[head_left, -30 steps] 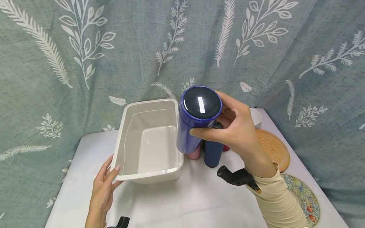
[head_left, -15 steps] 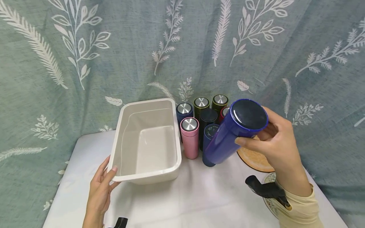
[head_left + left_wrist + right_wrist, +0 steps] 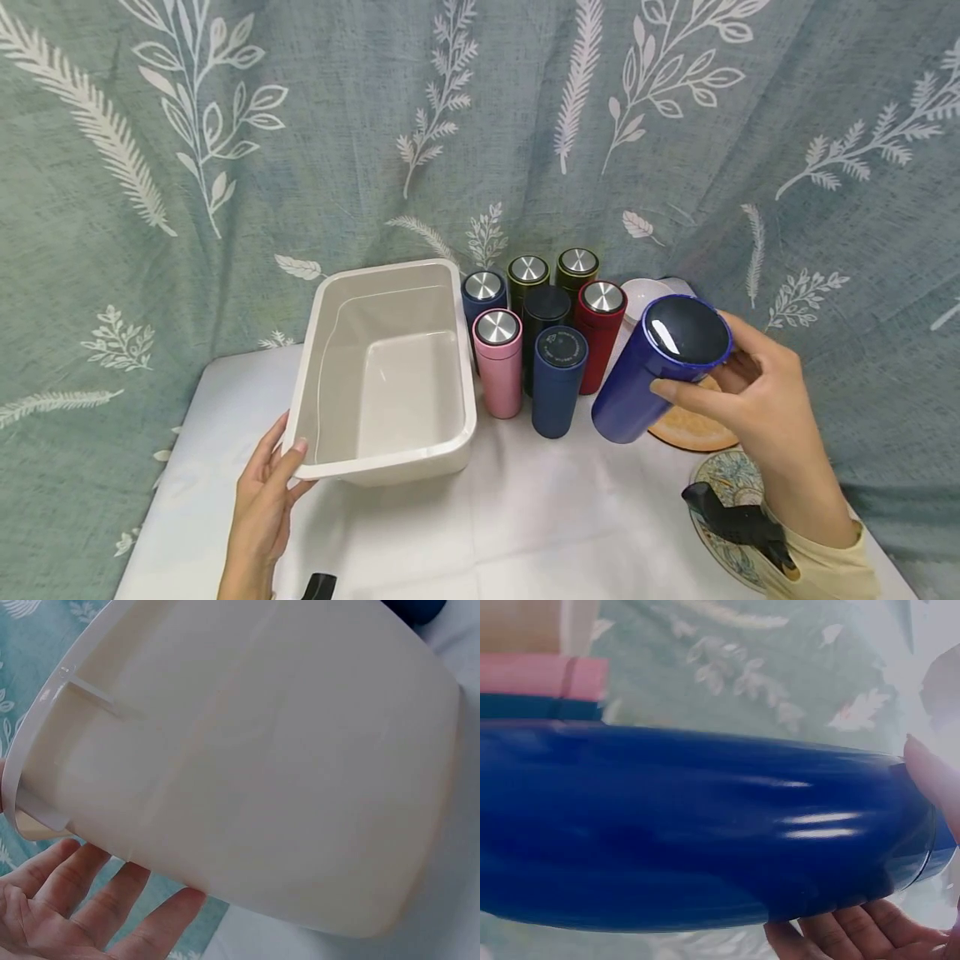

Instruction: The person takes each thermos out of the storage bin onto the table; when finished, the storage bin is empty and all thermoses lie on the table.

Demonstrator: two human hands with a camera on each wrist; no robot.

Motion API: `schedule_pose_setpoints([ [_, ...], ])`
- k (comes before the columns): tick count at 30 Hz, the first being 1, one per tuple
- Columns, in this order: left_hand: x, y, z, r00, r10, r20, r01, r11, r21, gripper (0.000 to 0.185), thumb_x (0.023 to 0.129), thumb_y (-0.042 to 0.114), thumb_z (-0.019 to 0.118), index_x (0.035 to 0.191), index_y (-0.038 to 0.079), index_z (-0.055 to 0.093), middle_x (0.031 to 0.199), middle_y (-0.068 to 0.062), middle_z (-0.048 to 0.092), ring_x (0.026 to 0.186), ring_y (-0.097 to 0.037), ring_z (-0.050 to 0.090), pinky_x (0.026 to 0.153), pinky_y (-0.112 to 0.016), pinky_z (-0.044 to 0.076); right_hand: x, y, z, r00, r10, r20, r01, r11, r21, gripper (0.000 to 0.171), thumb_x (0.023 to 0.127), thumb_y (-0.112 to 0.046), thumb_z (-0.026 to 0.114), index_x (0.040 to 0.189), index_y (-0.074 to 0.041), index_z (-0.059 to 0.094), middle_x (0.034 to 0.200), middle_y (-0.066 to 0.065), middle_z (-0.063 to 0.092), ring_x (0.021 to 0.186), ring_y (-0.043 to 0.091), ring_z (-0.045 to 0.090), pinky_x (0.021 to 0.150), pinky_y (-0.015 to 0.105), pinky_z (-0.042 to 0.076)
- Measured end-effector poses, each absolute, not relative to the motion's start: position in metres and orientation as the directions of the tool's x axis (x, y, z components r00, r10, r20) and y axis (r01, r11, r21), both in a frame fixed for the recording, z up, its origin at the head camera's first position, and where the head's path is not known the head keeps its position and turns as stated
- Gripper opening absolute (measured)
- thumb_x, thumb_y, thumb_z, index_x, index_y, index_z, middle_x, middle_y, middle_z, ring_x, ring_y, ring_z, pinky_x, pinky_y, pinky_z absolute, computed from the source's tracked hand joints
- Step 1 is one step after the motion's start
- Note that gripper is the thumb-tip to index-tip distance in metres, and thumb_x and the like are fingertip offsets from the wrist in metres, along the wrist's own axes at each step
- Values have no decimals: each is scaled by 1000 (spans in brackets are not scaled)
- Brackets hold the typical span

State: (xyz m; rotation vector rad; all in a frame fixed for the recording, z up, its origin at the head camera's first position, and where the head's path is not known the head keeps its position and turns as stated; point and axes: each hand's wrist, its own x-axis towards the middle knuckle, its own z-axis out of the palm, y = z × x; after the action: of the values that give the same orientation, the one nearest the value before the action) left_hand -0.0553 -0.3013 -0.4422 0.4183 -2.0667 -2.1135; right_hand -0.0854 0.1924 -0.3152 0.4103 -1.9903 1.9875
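My right hand point(image 3: 757, 400) grips a glossy blue thermos bottle point(image 3: 637, 392) near its dark lid, thumb on the near side. The bottle leans, its base low over the white table, right of the standing bottles. In the right wrist view its blue wall point(image 3: 667, 825) fills the middle, with fingertips along the lower edge. My left hand point(image 3: 262, 500) holds the near left corner of a beige plastic tub point(image 3: 390, 460), thumb over the rim and fingers outside beneath. The left wrist view shows the tub's outer wall point(image 3: 262, 787). Nothing lies in the tub.
Several bottles stand right of the tub, including pink point(image 3: 501, 375), navy point(image 3: 555, 396), black point(image 3: 546, 307) and red point(image 3: 602, 342) ones. A white bowl point(image 3: 643, 292), an orange round mat point(image 3: 690, 432) and a patterned round mat point(image 3: 720, 479) lie farther right. A curtain point(image 3: 337, 150) hangs behind.
My right hand has carried the blue thermos bottle rightward and down from beside the tub, past the standing bottles, bringing them into view. The left hand keeps its hold on the tub.
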Motion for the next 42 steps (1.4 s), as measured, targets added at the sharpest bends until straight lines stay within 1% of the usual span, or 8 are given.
schedule_pose_setpoints([
  [6, -57, -301, -442, -950, -297, -92, -85, -38, 996, 61, 103, 18, 57, 158, 14, 32, 140, 6, 49, 111, 6, 64, 78, -22, 59, -91, 199, -345, -965, 109, 238, -214, 196, -957, 64, 73, 3, 86, 131, -7, 63, 113, -4, 71, 102, 4, 70, 94, 8, 48],
  [14, -55, -302, -442, -950, -299, -89, -82, -36, 996, 61, 103, 18, 57, 158, 13, 31, 130, 15, 54, 110, 4, 65, 78, -23, 59, -106, 195, -384, -973, 154, 175, -128, 272, -954, 67, 79, -10, 86, 140, -12, 56, 123, -4, 67, 112, 1, 65, 94, 6, 47],
  [18, -55, -302, -442, -953, -290, -83, -77, -31, 997, 61, 103, 18, 57, 158, 14, 31, 135, 12, 53, 111, 4, 64, 79, -22, 59, -111, 191, -397, -979, 148, 138, -99, 245, -965, 69, 80, -11, 85, 142, -11, 55, 126, -7, 65, 116, 1, 63, 95, 6, 45],
  [23, -54, -301, -442, -949, -305, -83, -89, 6, 996, 60, 103, 20, 56, 158, 16, 31, 154, -12, 41, 111, 6, 63, 78, -22, 59, -114, 184, -410, -983, 160, 87, -49, 225, -973, 72, 81, -13, 84, 145, -11, 51, 128, -8, 63, 118, -3, 59, 98, 5, 42],
  [26, -53, -300, -442, -946, -313, -82, -94, 22, 995, 60, 103, 21, 56, 158, 17, 31, 159, -21, 33, 110, 6, 63, 78, -22, 59, -117, 178, -417, -981, 179, 80, -37, 233, -972, 74, 80, -14, 85, 145, -12, 50, 133, -3, 61, 120, -3, 56, 100, 5, 41],
  [30, -53, -300, -441, -944, -317, -90, -102, 22, 995, 61, 103, 22, 57, 158, 17, 31, 159, -22, 32, 109, 6, 63, 78, -21, 58, -122, 172, -425, -975, 208, 72, -23, 225, -974, 74, 80, -14, 85, 146, -14, 51, 137, 2, 60, 123, 1, 56, 104, 10, 41],
  [36, -52, -301, -442, -944, -314, -101, -110, 10, 994, 61, 103, 22, 57, 158, 18, 31, 156, -17, 36, 109, 6, 64, 78, -22, 58, -130, 168, -430, -970, 230, 80, -36, 190, -981, 72, 79, -15, 86, 144, -15, 53, 136, 8, 62, 123, 10, 60, 100, 9, 43],
  [42, -52, -301, -443, -944, -316, -93, -97, -3, 995, 61, 103, 20, 58, 158, 16, 32, 153, -14, 40, 110, 3, 65, 77, -22, 59, -138, 164, -432, -971, 224, 83, -38, 198, -979, 73, 78, -16, 87, 143, -17, 55, 132, 1, 64, 117, 1, 60, 98, 10, 45],
])
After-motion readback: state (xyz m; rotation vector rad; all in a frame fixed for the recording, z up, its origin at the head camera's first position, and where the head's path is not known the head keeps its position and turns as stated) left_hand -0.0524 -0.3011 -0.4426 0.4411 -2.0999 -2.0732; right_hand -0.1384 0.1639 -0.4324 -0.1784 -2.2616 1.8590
